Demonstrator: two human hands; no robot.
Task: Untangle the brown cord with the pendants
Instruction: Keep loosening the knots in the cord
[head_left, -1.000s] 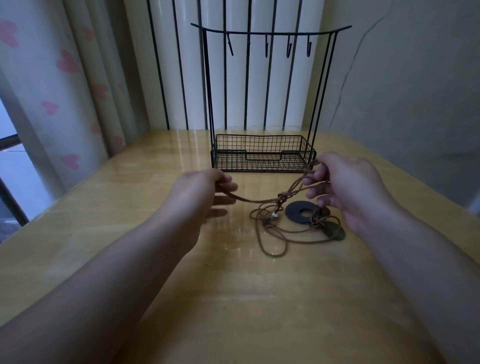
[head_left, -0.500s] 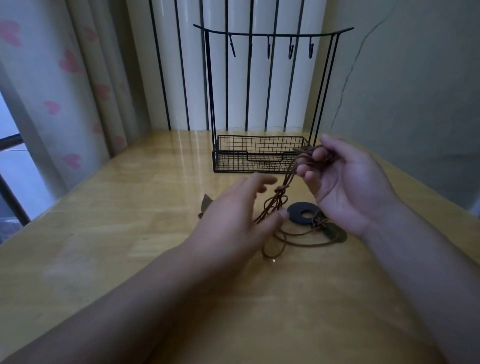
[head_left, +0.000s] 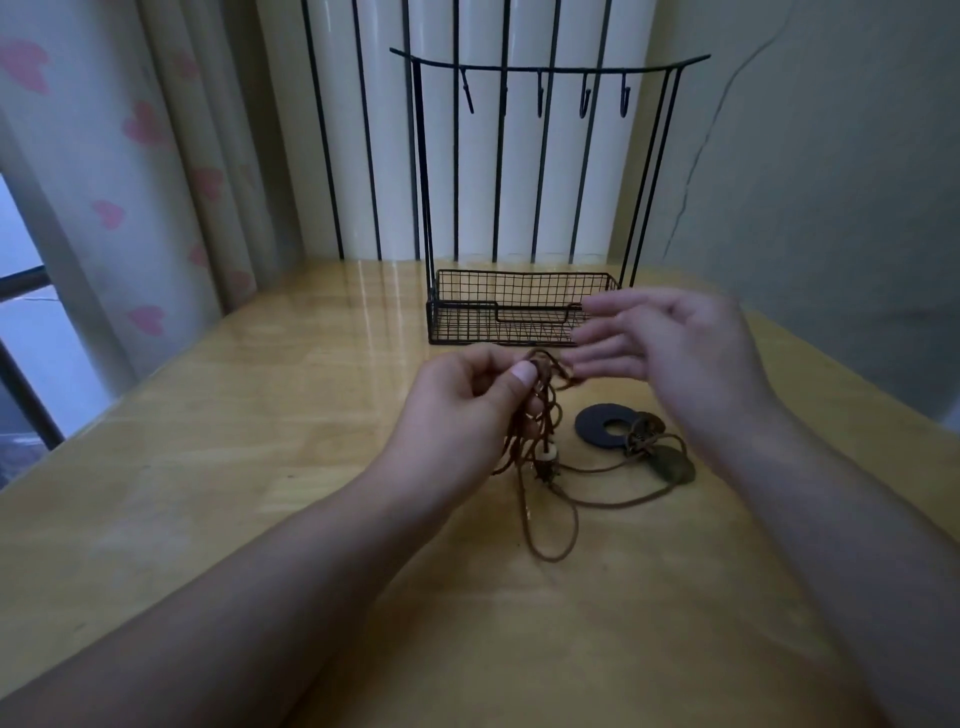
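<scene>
While a wooden table (head_left: 218, 467) fills the lower frame beneath a heart-printed curtain (head_left: 156, 171), a black wire rack (head_left: 524, 306) with a mesh basket and a row of hooks stands at the table's far edge, against pale vertical slats. Two bare forearms reach in from the near edge. The left hand (head_left: 462, 410) is raised above the tabletop, its thumb and fingers curled and pinching the bunched upper part of the brown cord (head_left: 550, 519), which hangs down from the grip in several tangled strands. The right hand (head_left: 670, 353) hovers just beside it to the right, blurred, its fingers spread apart and extended toward the top of the bundle; whether the lowest fingertip touches the cord cannot be told. Below the hands the cord trails onto the table in loose loops, near the middle of the surface. A flat dark ring pendant (head_left: 597, 428) lies to the right of the hanging strands, with a smaller brownish oval pendant (head_left: 675, 465) just beside it, and a small pale bead (head_left: 549, 457) sits in the tangle.
</scene>
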